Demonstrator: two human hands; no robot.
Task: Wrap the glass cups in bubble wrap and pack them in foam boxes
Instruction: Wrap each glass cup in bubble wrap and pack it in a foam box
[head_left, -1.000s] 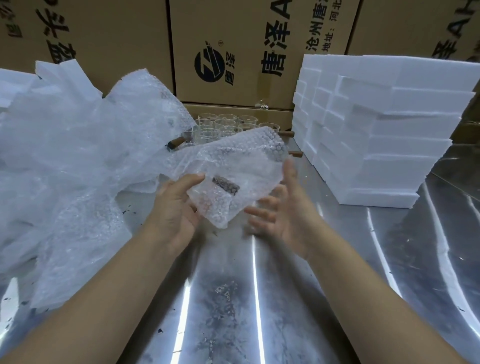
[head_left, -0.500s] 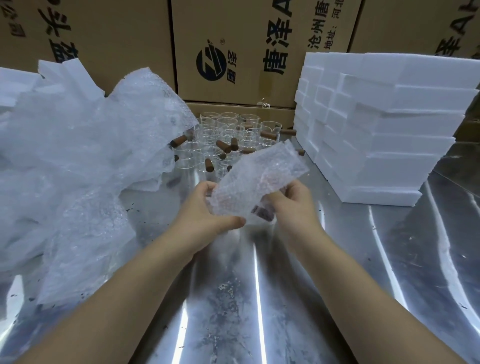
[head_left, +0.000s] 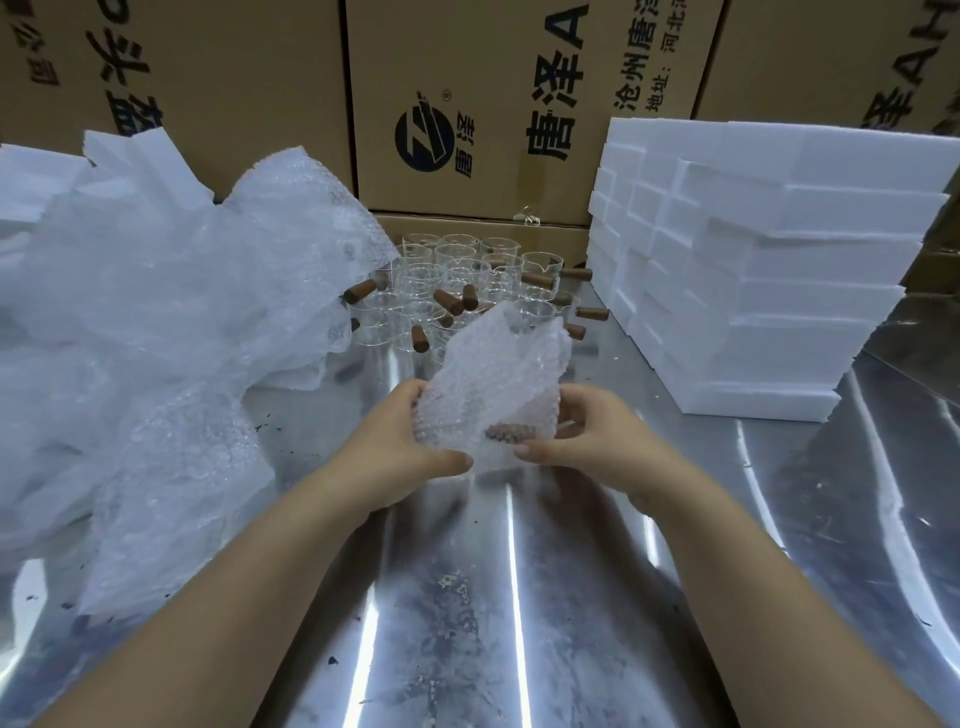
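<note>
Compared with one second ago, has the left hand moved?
Yes. The left hand moved rightward, toward the stack of foam boxes, and grips the bubble-wrapped cup.

A sheet (head_left: 498, 384) of bubble wrap is bunched round one cup (head_left: 511, 432), gripped on either side by the left hand (head_left: 400, 447) and right hand (head_left: 592, 436). The sheet's upper end sticks up loose and crumpled. Of the cup only the brown handle shows, lying level behind the film near the bottom. Beyond it, clear glass cups (head_left: 457, 280) stand upright in a tight cluster, brown handles pointing every way. A big rumpled pile (head_left: 156, 338) of bubble wrap lies to the left, its edge reaching the cluster. White foam boxes (head_left: 753, 291) sit stacked in uneven tiers to the right.
</note>
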